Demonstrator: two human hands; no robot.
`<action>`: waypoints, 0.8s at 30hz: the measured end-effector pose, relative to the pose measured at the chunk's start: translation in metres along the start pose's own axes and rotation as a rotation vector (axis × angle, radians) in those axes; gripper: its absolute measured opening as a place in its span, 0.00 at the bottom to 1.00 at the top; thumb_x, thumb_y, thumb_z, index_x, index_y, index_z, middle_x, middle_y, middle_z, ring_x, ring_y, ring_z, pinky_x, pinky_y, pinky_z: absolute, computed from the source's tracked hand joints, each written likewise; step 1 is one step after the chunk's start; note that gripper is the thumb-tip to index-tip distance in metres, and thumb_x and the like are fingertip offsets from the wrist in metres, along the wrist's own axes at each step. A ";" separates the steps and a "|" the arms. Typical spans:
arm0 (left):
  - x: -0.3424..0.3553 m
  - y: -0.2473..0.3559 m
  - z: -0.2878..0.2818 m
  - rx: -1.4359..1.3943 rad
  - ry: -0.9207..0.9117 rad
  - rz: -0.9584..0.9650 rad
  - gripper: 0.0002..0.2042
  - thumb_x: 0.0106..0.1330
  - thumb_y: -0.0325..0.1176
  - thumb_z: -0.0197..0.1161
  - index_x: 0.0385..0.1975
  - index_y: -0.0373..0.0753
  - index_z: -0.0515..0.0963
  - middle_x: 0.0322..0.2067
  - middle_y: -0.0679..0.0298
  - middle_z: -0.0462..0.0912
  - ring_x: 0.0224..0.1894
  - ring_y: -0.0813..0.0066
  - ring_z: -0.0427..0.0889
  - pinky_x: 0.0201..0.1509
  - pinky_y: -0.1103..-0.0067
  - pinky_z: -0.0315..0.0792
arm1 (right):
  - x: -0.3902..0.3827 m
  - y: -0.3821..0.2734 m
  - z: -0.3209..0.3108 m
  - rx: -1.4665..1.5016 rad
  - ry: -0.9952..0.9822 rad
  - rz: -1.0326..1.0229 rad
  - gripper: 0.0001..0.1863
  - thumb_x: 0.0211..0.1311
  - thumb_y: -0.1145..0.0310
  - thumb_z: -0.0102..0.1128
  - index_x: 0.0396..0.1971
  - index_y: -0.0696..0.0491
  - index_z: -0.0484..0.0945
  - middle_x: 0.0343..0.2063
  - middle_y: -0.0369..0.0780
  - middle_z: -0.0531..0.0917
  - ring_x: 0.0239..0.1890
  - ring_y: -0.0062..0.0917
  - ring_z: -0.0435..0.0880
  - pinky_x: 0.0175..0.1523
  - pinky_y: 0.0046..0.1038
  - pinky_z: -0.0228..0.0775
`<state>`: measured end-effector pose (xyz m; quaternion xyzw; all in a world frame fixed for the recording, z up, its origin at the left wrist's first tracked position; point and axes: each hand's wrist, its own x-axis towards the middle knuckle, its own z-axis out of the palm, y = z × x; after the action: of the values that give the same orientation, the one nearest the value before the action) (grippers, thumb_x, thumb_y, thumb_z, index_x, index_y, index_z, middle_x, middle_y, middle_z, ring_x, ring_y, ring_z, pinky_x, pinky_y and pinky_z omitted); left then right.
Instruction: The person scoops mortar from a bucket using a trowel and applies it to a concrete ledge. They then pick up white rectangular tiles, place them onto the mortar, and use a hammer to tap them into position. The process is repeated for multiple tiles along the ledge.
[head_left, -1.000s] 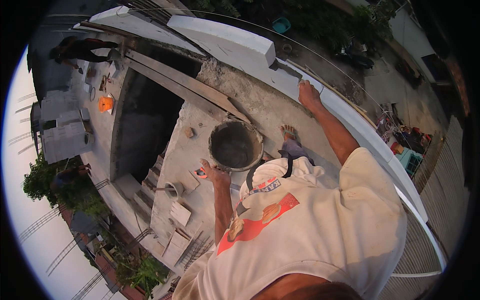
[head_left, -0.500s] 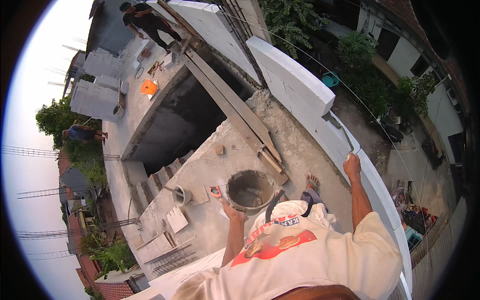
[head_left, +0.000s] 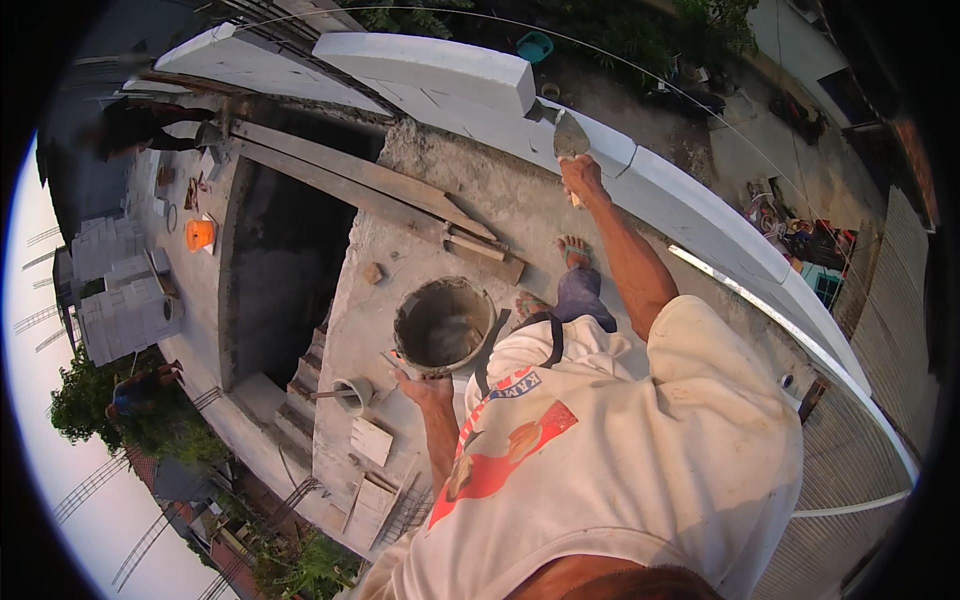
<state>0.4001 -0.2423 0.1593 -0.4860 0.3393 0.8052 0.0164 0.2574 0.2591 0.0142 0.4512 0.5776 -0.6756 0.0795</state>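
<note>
My right hand (head_left: 582,178) is closed round the handle of a trowel (head_left: 571,136). Its grey, mortar-smeared blade points away from me, over the low white block wall (head_left: 640,160). A higher white block (head_left: 430,72) sits on that wall, just left of the blade. Below the near rim of a round mortar bucket (head_left: 445,283), my left hand (head_left: 428,388) appears in the view, fingers apart and apparently holding nothing. Whether it touches the bucket I cannot tell. Grey wet mortar (head_left: 450,335) lies inside the bucket.
Long wooden planks (head_left: 350,175) run beside a dark floor opening (head_left: 285,240) with steps. A small pail (head_left: 352,396) and a pale slab (head_left: 371,440) lie to the left. An orange container (head_left: 200,235) and stacked blocks (head_left: 125,315) stand farther off. Two other people are at the far left.
The view has turned, and the scene has shifted left and up. My right hand has drawn the trowel back from the block's end, its blade now showing flat. My left hand remains near the bucket.
</note>
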 end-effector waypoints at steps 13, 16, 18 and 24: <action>-0.001 0.005 0.006 0.052 -0.004 0.054 0.50 0.71 0.72 0.52 0.74 0.27 0.59 0.74 0.48 0.65 0.75 0.50 0.66 0.80 0.54 0.60 | 0.001 0.013 0.059 0.030 0.313 -0.201 0.27 0.72 0.52 0.62 0.53 0.63 0.79 0.28 0.48 0.86 0.21 0.36 0.87 0.24 0.36 0.80; 0.011 0.010 -0.013 0.074 -0.077 0.019 0.54 0.68 0.73 0.57 0.76 0.27 0.54 0.77 0.49 0.57 0.78 0.52 0.61 0.81 0.54 0.58 | -0.002 -0.024 0.075 -0.105 0.230 -0.092 0.23 0.72 0.53 0.61 0.44 0.63 0.81 0.30 0.50 0.88 0.23 0.39 0.88 0.26 0.37 0.81; 0.010 0.011 -0.008 0.085 -0.049 0.018 0.53 0.68 0.73 0.56 0.76 0.27 0.56 0.76 0.49 0.60 0.77 0.52 0.62 0.81 0.54 0.58 | -0.011 -0.025 0.061 -0.158 0.218 -0.060 0.23 0.72 0.54 0.61 0.46 0.63 0.81 0.28 0.49 0.87 0.23 0.38 0.88 0.26 0.38 0.81; -0.002 0.006 0.012 0.185 -0.175 0.036 0.45 0.73 0.71 0.50 0.69 0.29 0.67 0.70 0.51 0.72 0.72 0.53 0.71 0.75 0.57 0.67 | -0.025 0.027 0.010 0.047 0.315 -0.044 0.23 0.73 0.53 0.61 0.48 0.61 0.79 0.22 0.42 0.82 0.16 0.32 0.82 0.20 0.36 0.75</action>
<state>0.3898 -0.2401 0.1674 -0.4040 0.4180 0.8101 0.0763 0.2835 0.2315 0.0115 0.5405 0.5769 -0.6113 -0.0374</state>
